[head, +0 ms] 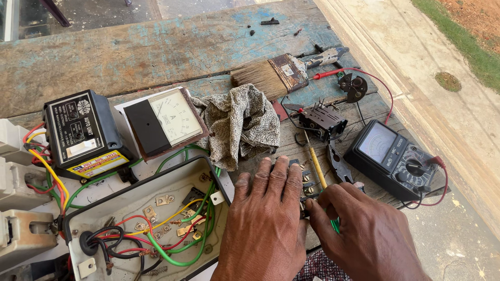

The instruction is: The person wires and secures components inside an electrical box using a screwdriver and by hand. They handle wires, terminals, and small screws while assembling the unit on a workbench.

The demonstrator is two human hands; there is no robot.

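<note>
A small black terminal component (304, 195) with metal tabs is pressed onto the table (156, 52) under the left hand (265, 218), whose fingers (278, 174) lie flat and extended over it, not curled into a grip. The right hand (359, 229) is closed around the green handle (335, 225) of a screwdriver (316, 169), its yellow shaft rising just past the left fingertips, beside the component. To the left of the fingers an open white switch box (151, 224) with red, green, yellow and black wires is seen. Just right of the shaft, pliers (338, 165) lie, and farther right a black analog multimeter (393, 158) with red lead. Beyond the fingertips a patterned rag (239, 125) is crumpled, with a black relay base (323, 120) to its right. Farther left an ammeter (166, 122) and a black control unit (83, 135) stand. Farthest off, a paintbrush (273, 75) rests.
</note>
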